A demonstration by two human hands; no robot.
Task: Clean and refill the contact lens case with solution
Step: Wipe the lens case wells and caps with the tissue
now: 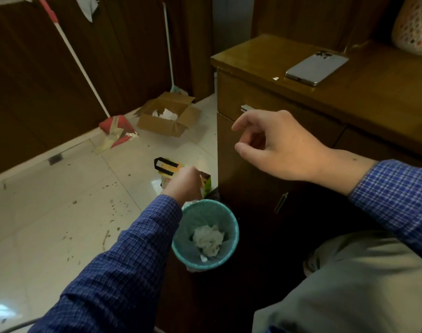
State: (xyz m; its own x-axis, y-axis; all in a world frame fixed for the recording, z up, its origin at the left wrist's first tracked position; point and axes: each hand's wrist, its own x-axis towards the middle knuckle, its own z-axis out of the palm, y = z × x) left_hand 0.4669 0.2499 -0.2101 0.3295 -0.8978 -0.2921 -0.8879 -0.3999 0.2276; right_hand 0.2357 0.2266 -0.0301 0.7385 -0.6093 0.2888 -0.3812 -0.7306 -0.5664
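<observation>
No contact lens case or solution bottle shows in the head view. My left hand (182, 182) reaches down just past the far rim of a small teal waste bin (234, 223) on the floor. Only the back of that hand shows; its fingers point away and are hidden, and a bit of white shows just under the wrist. Crumpled white tissue (208, 239) lies inside the bin. My right hand (277, 143) hovers in front of the wooden cabinet (253, 56), fingers loosely curled, thumb and forefinger apart, holding nothing.
A silver phone (316, 67) lies face down on the cabinet top. A printed bag with black handles (168, 167) stands behind the bin. Farther off on the tiled floor are an open cardboard box (169, 116) and a red dustpan (117, 128). My knee (361, 272) is at lower right.
</observation>
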